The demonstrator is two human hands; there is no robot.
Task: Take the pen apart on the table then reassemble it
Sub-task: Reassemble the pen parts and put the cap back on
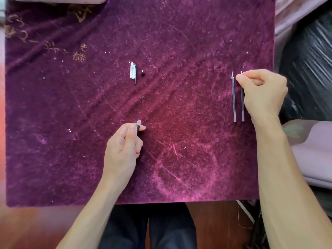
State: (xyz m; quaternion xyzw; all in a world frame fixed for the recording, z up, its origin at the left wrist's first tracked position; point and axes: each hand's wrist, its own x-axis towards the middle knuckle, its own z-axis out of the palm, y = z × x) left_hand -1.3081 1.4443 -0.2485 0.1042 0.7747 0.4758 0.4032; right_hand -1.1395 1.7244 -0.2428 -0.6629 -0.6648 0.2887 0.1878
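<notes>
My left hand (124, 148) grips a pen barrel (138, 123) near the table's middle; only its clear threaded end shows above my fingers. At the right, two thin refills lie side by side, tips pointing away. My right hand (262, 92) pinches the right refill (242, 108) near its tip, while the left refill (233, 97) lies free on the cloth. A clear pen cap with a clip (133, 72) rests further back at centre, with two tiny dark parts (142, 73) just to its right.
A purple velvet cloth (71, 123) covers the table; its front edge is near my lap. Black plastic wrap (309, 69) and pale fabric lie off the right edge. A cable hangs below the table's front right.
</notes>
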